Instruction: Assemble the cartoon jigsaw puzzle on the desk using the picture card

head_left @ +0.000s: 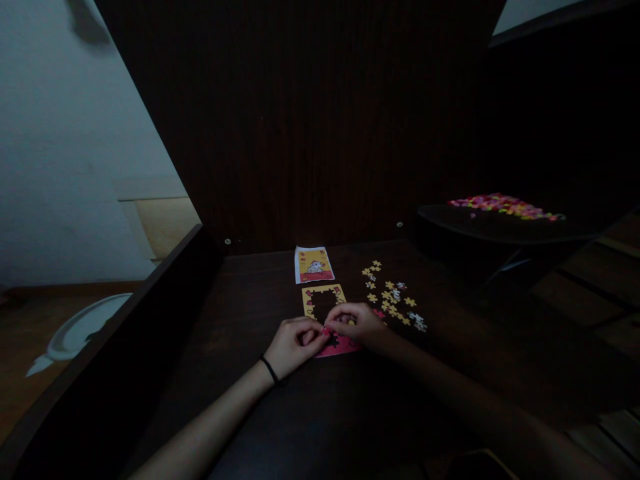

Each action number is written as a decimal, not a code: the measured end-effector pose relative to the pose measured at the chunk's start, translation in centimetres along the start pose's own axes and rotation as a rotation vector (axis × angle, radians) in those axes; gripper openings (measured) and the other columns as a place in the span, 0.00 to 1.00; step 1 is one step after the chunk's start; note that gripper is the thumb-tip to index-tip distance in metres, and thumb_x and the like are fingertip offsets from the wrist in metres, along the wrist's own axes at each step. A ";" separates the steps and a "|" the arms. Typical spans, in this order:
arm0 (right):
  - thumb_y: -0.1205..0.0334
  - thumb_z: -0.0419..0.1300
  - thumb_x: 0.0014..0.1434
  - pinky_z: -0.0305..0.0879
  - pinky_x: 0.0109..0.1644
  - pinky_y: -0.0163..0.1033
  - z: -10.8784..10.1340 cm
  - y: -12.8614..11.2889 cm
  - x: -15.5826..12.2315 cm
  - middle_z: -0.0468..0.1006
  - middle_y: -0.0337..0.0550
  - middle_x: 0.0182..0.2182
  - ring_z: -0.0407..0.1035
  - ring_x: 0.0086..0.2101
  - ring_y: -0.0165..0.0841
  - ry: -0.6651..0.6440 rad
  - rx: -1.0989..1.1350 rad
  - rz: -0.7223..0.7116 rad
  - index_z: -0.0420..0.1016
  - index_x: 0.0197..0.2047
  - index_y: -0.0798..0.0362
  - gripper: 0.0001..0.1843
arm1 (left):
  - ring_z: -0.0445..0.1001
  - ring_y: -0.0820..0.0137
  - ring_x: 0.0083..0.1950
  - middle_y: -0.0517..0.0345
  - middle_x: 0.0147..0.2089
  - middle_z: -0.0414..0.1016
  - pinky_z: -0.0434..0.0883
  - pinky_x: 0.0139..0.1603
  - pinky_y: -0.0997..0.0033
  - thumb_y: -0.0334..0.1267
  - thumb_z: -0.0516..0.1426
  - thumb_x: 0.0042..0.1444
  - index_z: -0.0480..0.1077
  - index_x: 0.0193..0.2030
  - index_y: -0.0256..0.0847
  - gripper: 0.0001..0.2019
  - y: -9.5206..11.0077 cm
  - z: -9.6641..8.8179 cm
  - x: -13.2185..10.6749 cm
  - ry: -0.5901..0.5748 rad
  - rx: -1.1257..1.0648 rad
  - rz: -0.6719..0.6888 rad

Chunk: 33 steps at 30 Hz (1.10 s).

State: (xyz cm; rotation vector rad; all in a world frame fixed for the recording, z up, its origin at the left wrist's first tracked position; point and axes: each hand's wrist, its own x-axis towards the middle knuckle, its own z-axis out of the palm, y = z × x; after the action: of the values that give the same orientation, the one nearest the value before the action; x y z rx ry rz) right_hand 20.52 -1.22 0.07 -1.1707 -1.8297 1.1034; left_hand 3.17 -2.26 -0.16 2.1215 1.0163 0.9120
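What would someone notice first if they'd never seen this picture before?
Probably the bright heap of colorful bits on the dark shelf at the right. Next, the left hand and right hand, meeting at a small red piece over the puzzle frame near the middle. Loose puzzle pieces lie scattered to the frame's right.

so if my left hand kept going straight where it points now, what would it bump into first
Your left hand would first meet the small red piece at its fingertips, then, it seems, the right hand just beyond; depth there is hard to judge.
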 end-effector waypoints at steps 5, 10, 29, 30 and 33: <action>0.57 0.57 0.49 0.59 0.26 0.31 -1.2 -0.2 -0.2 0.73 0.39 0.23 0.64 0.24 0.27 -0.131 -0.050 -0.023 0.74 0.30 0.56 0.11 | 0.59 0.77 0.22 0.63 0.20 0.59 0.58 0.23 0.79 0.41 0.55 0.51 0.72 0.27 0.37 0.11 0.0 -0.3 -0.2 -0.029 0.090 0.087; 0.59 0.55 0.52 0.60 0.30 0.31 -2.2 -0.2 -0.3 0.74 0.40 0.26 0.65 0.27 0.28 -0.245 -0.263 -0.134 0.74 0.30 0.55 0.10 | 0.60 0.76 0.24 0.60 0.20 0.60 0.58 0.24 0.78 0.36 0.48 0.56 0.68 0.22 0.36 0.15 -0.6 -0.9 -0.3 0.034 0.238 0.146; 0.63 0.57 0.51 0.61 0.34 0.32 -1.1 1.5 0.2 0.74 0.41 0.27 0.67 0.30 0.29 -0.171 -0.397 -0.301 0.75 0.30 0.55 0.06 | 0.64 0.73 0.29 0.56 0.26 0.67 0.62 0.30 0.75 0.31 0.47 0.53 0.68 0.28 0.37 0.10 0.0 -1.0 -0.5 -0.207 0.344 0.350; 0.63 0.58 0.51 0.62 0.35 0.32 -1.0 1.6 0.2 0.74 0.41 0.27 0.67 0.30 0.29 -0.164 -0.392 -0.310 0.75 0.29 0.55 0.06 | 0.64 0.72 0.29 0.56 0.26 0.67 0.62 0.31 0.75 0.31 0.47 0.53 0.69 0.29 0.37 0.10 0.0 -1.0 -0.6 -0.215 0.345 0.354; 0.63 0.58 0.50 0.62 0.35 0.32 -1.0 1.6 0.2 0.74 0.41 0.27 0.67 0.30 0.29 -0.136 -0.372 -0.329 0.75 0.28 0.55 0.05 | 0.65 0.72 0.30 0.56 0.27 0.67 0.63 0.32 0.75 0.32 0.47 0.54 0.70 0.30 0.37 0.11 -0.1 -1.0 -0.6 -0.214 0.354 0.355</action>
State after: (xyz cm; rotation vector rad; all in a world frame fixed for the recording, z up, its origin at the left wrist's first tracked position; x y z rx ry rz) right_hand 21.89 -0.33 -1.00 -0.9591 -2.3042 0.6872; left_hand 2.01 -2.45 0.14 2.6921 0.7461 0.6766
